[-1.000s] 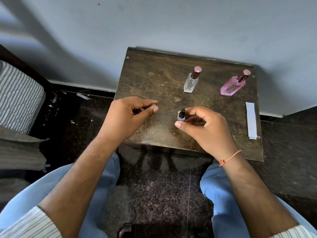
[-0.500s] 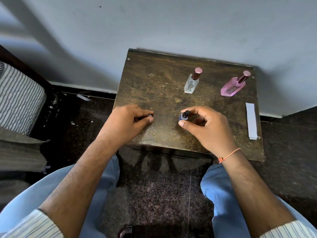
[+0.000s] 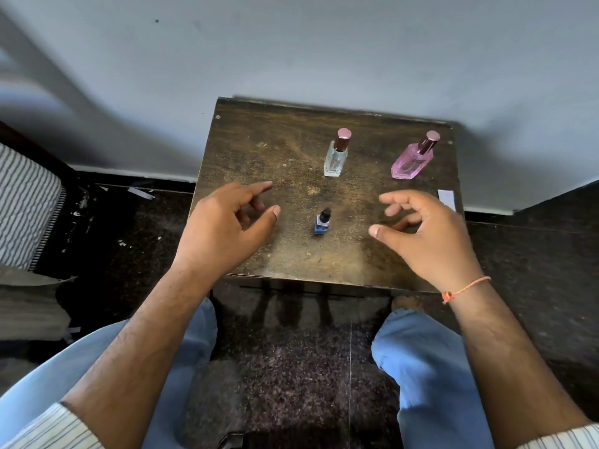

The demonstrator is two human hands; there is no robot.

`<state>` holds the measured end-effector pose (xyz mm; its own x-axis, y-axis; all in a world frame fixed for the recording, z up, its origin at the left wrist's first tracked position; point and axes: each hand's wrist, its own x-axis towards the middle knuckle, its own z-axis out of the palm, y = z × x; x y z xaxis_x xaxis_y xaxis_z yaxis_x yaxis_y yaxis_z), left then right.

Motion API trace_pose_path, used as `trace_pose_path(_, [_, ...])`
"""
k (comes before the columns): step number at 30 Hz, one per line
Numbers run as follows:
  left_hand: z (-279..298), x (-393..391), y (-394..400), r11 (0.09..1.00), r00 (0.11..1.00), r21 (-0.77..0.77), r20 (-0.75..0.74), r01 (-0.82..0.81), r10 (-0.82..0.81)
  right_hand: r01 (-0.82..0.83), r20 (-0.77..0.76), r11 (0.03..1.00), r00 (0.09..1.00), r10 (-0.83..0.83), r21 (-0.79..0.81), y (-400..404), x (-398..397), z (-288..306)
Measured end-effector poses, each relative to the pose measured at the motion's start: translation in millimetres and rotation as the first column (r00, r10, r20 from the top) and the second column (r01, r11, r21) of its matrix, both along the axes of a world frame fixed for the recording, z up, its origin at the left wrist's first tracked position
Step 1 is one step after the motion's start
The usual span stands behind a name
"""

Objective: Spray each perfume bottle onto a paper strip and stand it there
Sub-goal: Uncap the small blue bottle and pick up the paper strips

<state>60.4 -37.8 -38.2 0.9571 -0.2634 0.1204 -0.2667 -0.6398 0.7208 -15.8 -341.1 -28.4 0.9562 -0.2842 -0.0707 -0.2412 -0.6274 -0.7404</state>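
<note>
Small blue glass bottle with black cap (image 3: 322, 221) stands upright near the front edge of our worn dark wooden table (image 3: 259, 140), capped, no strip visible beneath it. Our left hand (image 3: 223, 228) and right hand (image 3: 431, 234) flank it without touching, fingers loosely spread, grasping nothing; likely freed for the next bottle.

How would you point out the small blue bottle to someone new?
On the dark wooden table, look near the front edge, between the left hand and right hand. The small blue bottle stands there: the shortest, black-capped, the only blue one.
</note>
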Motion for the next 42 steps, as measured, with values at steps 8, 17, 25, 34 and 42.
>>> trace_pose_path(8, [6.3,-1.2,-32.0,0.987,0.996,-0.138,-0.026,-0.084,0.081,0.230,-0.062,0.917,0.963,-0.264,-0.325,-71.8,-20.9,-5.1])
trace_pose_path(17, [4.5,0.3,-46.9,0.982,0.993,-0.161,-0.076,-0.103,0.092,0.368,-0.149,0.910,0.906,-0.397,-0.191,-88.3,-28.9,-3.2])
trace_pose_path(25, [9.2,2.0,-39.5,0.968,0.985,-0.204,-0.117,-0.147,0.125,0.399,0.015,0.865,0.906,-0.423,0.304,-80.5,-20.2,4.9])
trace_pose_path(34, [22.0,5.2,-29.7,0.909,0.986,-0.415,-0.163,-0.033,-0.039,0.108,0.029,0.640,0.980,-0.199,0.761,5.2,0.1,34.5])
trace_pose_path(42, [30.6,0.6,-30.2,0.802,0.833,-0.509,-0.258,0.314,-0.490,0.016,0.008,0.604,0.999,-0.038,0.797,54.7,-0.1,35.7])
